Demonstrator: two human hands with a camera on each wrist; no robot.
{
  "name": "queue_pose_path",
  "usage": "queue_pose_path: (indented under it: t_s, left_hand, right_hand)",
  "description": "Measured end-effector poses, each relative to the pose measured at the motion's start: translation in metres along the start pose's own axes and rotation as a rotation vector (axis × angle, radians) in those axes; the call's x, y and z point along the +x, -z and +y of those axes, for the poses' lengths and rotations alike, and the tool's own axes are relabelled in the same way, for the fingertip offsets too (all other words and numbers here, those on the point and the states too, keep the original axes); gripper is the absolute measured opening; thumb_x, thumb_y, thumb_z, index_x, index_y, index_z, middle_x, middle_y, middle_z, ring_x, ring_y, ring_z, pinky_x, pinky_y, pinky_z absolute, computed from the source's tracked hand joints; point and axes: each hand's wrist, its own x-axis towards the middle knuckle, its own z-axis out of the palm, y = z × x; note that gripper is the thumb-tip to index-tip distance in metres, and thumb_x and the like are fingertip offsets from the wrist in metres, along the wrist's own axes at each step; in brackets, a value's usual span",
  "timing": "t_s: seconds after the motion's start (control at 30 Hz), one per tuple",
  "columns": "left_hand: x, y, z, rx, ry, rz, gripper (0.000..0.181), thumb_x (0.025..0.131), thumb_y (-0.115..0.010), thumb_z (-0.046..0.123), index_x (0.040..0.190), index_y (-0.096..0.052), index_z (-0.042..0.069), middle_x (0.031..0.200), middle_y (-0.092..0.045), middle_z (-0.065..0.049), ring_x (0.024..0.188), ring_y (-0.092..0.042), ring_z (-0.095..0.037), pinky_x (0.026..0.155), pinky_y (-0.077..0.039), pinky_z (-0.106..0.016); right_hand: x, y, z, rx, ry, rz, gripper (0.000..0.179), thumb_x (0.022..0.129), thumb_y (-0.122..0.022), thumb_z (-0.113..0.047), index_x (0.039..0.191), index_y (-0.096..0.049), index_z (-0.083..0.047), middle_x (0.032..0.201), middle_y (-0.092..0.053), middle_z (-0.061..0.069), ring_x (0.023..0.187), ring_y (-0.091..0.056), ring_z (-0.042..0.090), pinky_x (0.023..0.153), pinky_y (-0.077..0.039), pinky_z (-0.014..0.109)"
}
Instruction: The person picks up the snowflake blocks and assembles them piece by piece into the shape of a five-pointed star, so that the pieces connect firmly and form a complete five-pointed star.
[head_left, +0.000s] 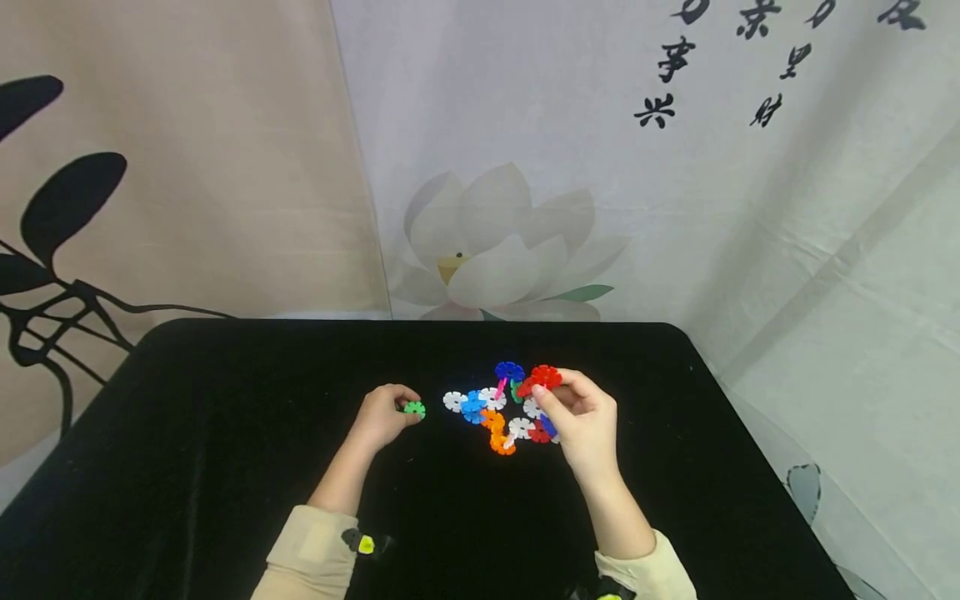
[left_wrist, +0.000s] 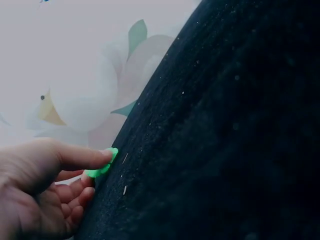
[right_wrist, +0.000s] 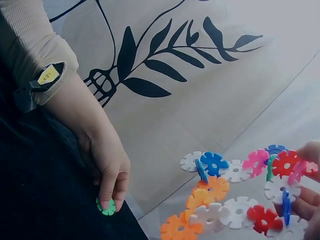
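My left hand [head_left: 385, 417] pinches a green snowflake disc [head_left: 415, 408] between thumb and fingers, just left of the joined pieces. In the left wrist view the thumb lies over the green disc [left_wrist: 102, 167]. My right hand [head_left: 588, 417] grips a chain of interlocked snowflake discs [head_left: 492, 418] at its red end. White, blue, orange, red and pink discs [right_wrist: 212, 187] make up the chain, seen in the right wrist view with my right fingertips [right_wrist: 311, 150] at its right side. Some discs behind those fingers are hidden.
A black cloth-covered table [head_left: 225, 433] lies under both hands, its far edge just beyond the discs. Behind it hangs a pale curtain [head_left: 525, 100] printed with a lotus and dark characters. Tiny light specks [left_wrist: 125, 190] dot the cloth.
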Motion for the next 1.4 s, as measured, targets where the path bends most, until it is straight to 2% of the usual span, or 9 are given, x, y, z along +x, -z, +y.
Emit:
queue_pose_path:
  t_s: [0.17,0.27,0.47,0.57,0.7,0.9,1.07,1.27,1.4]
  left_hand:
    - [-0.001,0.007,0.006,-0.057,0.004,0.042,0.009,0.084,-0.073,0.007,0.091,-0.068,0.002,0.08,-0.062,-0.004,0.073,-0.059,-0.019,0.065,-0.051,-0.034]
    - [-0.003,0.013,0.018,-0.109,-0.005,0.092,0.01,0.085,-0.073,0.012,0.088,-0.068,0.003,0.078,-0.065,-0.004,0.071,-0.061,-0.019,0.065,-0.051,-0.034]
    - [-0.017,0.028,0.062,-0.392,-0.055,0.152,0.021,0.088,-0.071,0.022,0.092,-0.068,0.002,0.083,-0.068,-0.008,0.072,-0.062,-0.022,0.071,-0.05,-0.033]
    - [-0.029,0.032,0.085,-0.527,-0.125,0.141,0.021,0.088,-0.071,0.02,0.092,-0.068,0.0,0.084,-0.068,-0.01,0.071,-0.062,-0.023,0.073,-0.052,-0.033]
    - [-0.046,0.031,0.109,-0.616,-0.221,0.068,0.018,0.089,-0.07,0.015,0.091,-0.067,-0.002,0.083,-0.068,-0.012,0.069,-0.061,-0.024,0.071,-0.054,-0.033]
    - [-0.062,0.022,0.127,-0.652,-0.296,-0.038,0.015,0.09,-0.067,0.012,0.094,-0.068,-0.003,0.085,-0.069,-0.013,0.067,-0.061,-0.023,0.069,-0.054,-0.033]
    - [-0.067,0.013,0.134,-0.643,-0.29,-0.037,0.015,0.089,-0.069,0.013,0.095,-0.07,-0.001,0.086,-0.07,-0.011,0.066,-0.061,-0.025,0.065,-0.054,-0.031]
    - [-0.069,0.006,0.136,-0.589,-0.284,-0.033,0.015,0.088,-0.07,0.015,0.096,-0.072,0.002,0.086,-0.071,-0.007,0.071,-0.063,-0.036,0.064,-0.055,-0.036]
    - [-0.069,0.003,0.136,-0.565,-0.263,-0.014,0.014,0.088,-0.071,0.016,0.095,-0.073,0.005,0.086,-0.071,-0.004,0.072,-0.064,-0.033,0.064,-0.056,-0.035]
  right_hand:
    - [-0.001,-0.001,-0.002,0.005,-0.004,-0.003,0.012,0.086,-0.068,0.003,0.098,-0.066,0.005,0.092,-0.069,0.01,0.08,-0.067,0.019,0.075,-0.055,0.031]
    - [-0.001,-0.002,-0.003,0.015,-0.013,0.003,0.012,0.086,-0.068,0.003,0.097,-0.065,0.005,0.091,-0.069,0.01,0.08,-0.068,0.019,0.074,-0.055,0.031]
    - [0.0,-0.003,-0.005,0.031,-0.024,-0.001,0.013,0.087,-0.066,0.004,0.099,-0.064,0.007,0.095,-0.068,0.009,0.083,-0.068,0.018,0.076,-0.055,0.031]
    - [-0.001,-0.003,-0.005,0.023,-0.019,0.002,0.014,0.087,-0.067,0.003,0.1,-0.065,0.006,0.094,-0.068,0.009,0.082,-0.067,0.018,0.074,-0.055,0.031]
    - [-0.002,-0.002,-0.004,0.014,-0.014,0.009,0.014,0.087,-0.066,0.003,0.101,-0.066,0.004,0.093,-0.069,0.01,0.08,-0.067,0.019,0.072,-0.056,0.031]
    - [-0.003,-0.004,-0.003,0.02,-0.011,0.006,0.013,0.087,-0.066,0.003,0.1,-0.066,0.004,0.093,-0.07,0.009,0.079,-0.067,0.018,0.072,-0.056,0.03]
    - [-0.005,-0.006,-0.004,0.032,-0.002,-0.021,0.014,0.087,-0.065,0.005,0.101,-0.065,0.005,0.094,-0.07,0.009,0.079,-0.067,0.018,0.072,-0.055,0.03]
    - [-0.008,-0.009,-0.006,0.04,0.002,-0.039,0.015,0.088,-0.064,0.005,0.103,-0.065,0.004,0.096,-0.07,0.009,0.081,-0.067,0.019,0.074,-0.055,0.031]
    - [-0.008,-0.01,-0.007,0.041,-0.002,-0.047,0.014,0.088,-0.064,0.003,0.103,-0.066,0.003,0.096,-0.07,0.01,0.083,-0.068,0.02,0.075,-0.055,0.032]
